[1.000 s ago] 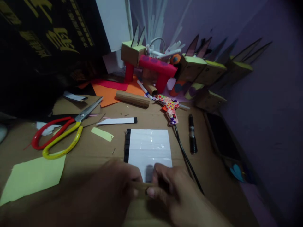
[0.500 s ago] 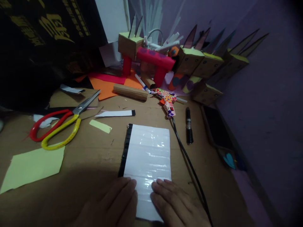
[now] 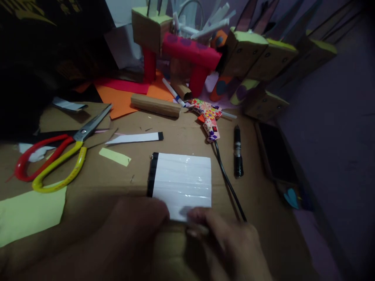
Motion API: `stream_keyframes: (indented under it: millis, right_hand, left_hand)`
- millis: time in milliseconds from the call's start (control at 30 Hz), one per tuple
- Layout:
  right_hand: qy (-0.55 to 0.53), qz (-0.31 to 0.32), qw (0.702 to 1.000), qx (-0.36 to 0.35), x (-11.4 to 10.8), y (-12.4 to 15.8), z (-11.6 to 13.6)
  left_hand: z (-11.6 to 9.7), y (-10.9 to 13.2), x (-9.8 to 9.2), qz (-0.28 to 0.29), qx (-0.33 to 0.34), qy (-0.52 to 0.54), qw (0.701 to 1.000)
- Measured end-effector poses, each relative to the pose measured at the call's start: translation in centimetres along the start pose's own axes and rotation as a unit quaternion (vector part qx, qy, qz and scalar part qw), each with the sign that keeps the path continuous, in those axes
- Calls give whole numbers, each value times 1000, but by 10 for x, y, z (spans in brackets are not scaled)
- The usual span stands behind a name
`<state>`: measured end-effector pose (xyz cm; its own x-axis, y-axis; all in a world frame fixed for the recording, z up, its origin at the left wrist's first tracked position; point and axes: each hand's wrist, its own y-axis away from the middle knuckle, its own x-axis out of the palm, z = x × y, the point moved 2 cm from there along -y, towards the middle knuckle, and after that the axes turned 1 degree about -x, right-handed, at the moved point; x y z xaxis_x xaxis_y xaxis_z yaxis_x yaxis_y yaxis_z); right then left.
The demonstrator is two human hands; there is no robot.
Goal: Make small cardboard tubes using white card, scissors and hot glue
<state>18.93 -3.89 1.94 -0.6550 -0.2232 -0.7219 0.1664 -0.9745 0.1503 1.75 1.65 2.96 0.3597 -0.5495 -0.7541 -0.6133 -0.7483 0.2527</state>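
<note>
A glossy white creased card (image 3: 184,179) with a black strip along its left edge lies in front of me on the brown cardboard surface. At its near left corner my left hand (image 3: 137,218), blurred by motion, is closed on the edge. My right hand (image 3: 222,234) pinches the near right edge between thumb and fingers. The card's near end is bent up between the hands, with brown showing below it. Beyond the card lies a flower-patterned glue gun (image 3: 208,117), its black cord (image 3: 227,175) running down past the card's right side.
Red-and-yellow scissors (image 3: 79,140) lie at left, near a yellow-green paper piece (image 3: 35,212) and a white strip (image 3: 134,137). A black pen (image 3: 238,152) and a dark phone-like slab (image 3: 277,154) are at right. Cardboard animal figures (image 3: 244,52) and a brown tube (image 3: 156,105) stand or lie behind.
My hands have gone from lying flat on the card to gripping its near end. Less of the white face shows as that end bends. The camera view has shifted slightly.
</note>
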Motion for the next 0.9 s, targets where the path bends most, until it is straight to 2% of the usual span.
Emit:
stream_keyframes:
  millis: [67, 100, 200, 267, 367, 433, 533, 600, 667, 767, 833, 900]
  right_hand:
    - [-65, 42, 995, 67, -5, -17, -3]
    - [-96, 58, 990, 84, -7, -23, -5]
    - [-212, 84, 970, 89, -12, -32, -13]
    - [-303, 88, 944, 93, -15, -28, -20]
    - [-429, 38, 893, 132, -19, -19, -31]
    - [-456, -29, 878, 141, -23, -15, -34]
    - [-386, -123, 910, 88, -31, -21, -29]
    - [-289, -164, 942, 43, -35, -30, -23]
    - [-168, -185, 968, 4, -39, -40, -17]
    - [-39, -149, 988, -27, -39, -50, -11]
    - [-5, -107, 994, -15, -36, -50, -10]
    - [-9, -88, 996, 27, -33, -47, -13]
  left_hand:
    - [4, -12, -4, 99, -78, 54, 991]
    - [6, -16, -5, 118, -96, 68, 986]
    - [13, -26, -9, 125, -117, 111, 979]
    - [16, -27, -9, 145, -123, 142, 971]
    - [18, -25, -11, 171, -108, 175, 963]
    - [17, -22, -13, 167, -79, 185, 965]
    - [12, -13, -19, 144, -27, 161, 976]
    - [5, -4, -24, 139, 48, 135, 980]
    - [-2, 7, -29, 118, 153, 114, 975]
    - [-5, 18, -39, 2, 297, 78, 952]
    - [-1, 21, -48, -89, 336, 30, 937]
    - [5, 21, -57, -153, 336, -28, 929]
